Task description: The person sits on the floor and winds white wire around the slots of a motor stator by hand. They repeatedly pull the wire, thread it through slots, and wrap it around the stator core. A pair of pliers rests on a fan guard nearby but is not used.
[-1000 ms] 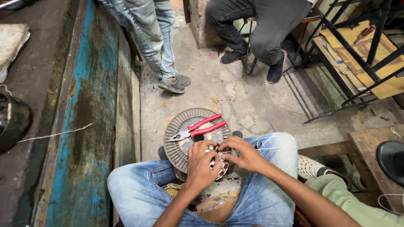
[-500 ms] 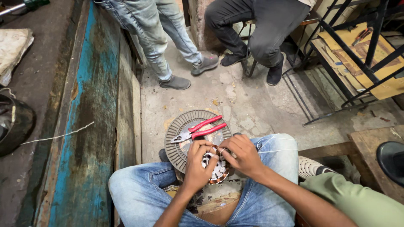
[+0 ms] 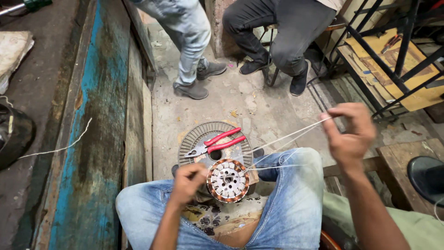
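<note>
Two bare hands work at a round copper-wound stator core with a pale metal centre [image 3: 227, 180], which sits upright between the knees of the person's blue jeans [image 3: 286, 203]. The left hand [image 3: 187, 181] is closed on the left rim of the core, steadying it. The right hand [image 3: 350, 132], raised up and well to the right of the core, is pinched shut on thin white strings [image 3: 286, 141] that run taut from the core's right edge to the fingers. Just behind the core, on the concrete floor, lies a grey ribbed round metal cover [image 3: 199, 136], and red-handled pliers [image 3: 215, 142] rest across its top. Farther beyond the core stand two other people's legs, one pair in light jeans [image 3: 187, 41], one in dark trousers [image 3: 286, 32].
</note>
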Motion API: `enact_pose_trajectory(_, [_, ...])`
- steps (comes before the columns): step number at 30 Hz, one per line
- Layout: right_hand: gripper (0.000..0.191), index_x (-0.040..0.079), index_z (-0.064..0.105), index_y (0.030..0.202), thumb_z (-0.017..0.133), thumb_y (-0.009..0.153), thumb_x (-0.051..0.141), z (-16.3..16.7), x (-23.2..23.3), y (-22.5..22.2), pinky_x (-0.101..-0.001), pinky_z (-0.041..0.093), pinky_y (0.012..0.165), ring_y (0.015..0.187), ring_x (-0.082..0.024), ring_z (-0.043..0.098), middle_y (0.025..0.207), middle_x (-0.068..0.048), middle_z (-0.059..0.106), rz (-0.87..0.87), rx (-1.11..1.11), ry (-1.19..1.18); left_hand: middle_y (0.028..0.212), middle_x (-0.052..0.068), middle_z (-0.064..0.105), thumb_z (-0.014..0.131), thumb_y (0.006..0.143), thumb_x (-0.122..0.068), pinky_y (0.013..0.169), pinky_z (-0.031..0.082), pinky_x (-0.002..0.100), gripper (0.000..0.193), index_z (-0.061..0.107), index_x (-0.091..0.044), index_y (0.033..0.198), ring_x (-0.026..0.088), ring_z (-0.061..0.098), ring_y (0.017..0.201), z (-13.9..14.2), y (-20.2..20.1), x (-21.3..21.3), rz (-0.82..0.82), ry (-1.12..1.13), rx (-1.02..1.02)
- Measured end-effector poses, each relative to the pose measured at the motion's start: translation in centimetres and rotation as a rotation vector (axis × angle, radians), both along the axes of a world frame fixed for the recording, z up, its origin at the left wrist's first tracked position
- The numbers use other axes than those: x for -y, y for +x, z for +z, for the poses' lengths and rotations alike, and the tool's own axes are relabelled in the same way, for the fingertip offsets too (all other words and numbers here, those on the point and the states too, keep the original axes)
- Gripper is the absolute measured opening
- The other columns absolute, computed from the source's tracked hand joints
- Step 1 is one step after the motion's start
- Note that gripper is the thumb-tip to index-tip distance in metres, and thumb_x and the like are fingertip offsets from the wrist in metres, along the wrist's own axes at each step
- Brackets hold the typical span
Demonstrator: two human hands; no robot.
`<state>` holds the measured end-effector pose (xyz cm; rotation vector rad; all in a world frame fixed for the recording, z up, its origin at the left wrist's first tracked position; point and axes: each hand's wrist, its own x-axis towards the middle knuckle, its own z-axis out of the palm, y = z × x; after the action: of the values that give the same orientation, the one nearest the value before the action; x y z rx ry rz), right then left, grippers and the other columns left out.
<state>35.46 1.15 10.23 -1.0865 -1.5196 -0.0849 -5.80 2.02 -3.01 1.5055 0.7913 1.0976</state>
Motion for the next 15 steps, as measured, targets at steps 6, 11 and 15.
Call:
enact_pose_trajectory(6, [0.019,0.004,0.06,0.118,0.073,0.109,-0.007,-0.3,1.0,8.8,-0.022,0.05,0.081,0.088,-0.009,0.06,0.105,-0.004,0.061,-0.195,-0.471,0.024,0.062,-0.003,0.038,0.059,0.108,-0.028,0.056,0.032,0.029,0.042,0.049,-0.012,0.07,0.01,0.032,0.056,-0.4,-7.1,-1.8,-0.012,-0.135,1.0])
enact_pose_trajectory(11, [0.02,0.005,0.063,0.121,0.076,0.107,0.0,-4.8,0.3,17.6,-0.0237,0.054,0.08,0.091,-0.011,0.064,0.112,-0.004,0.065,-0.402,-0.676,0.011,0.064,-0.005,0.033,0.061,0.11,-0.034,0.058,0.032,0.026,0.038,0.055,-0.012,0.08,0.008,0.029,0.058,-0.7,-9.5,-1.6,0.011,-0.195,1.301])
enact_pose_trajectory(15, [0.033,0.006,0.064,0.126,0.079,0.097,0.002,-10.5,2.4,20.2,-0.0324,0.056,0.086,0.099,-0.019,0.068,0.119,-0.008,0.068,-0.586,-0.55,-0.792,0.074,-0.004,0.051,0.063,0.106,-0.032,0.054,0.032,0.023,0.028,0.065,-0.01,0.09,0.006,0.033,0.058,-0.7,-9.4,-1.5,0.075,-0.186,1.165])
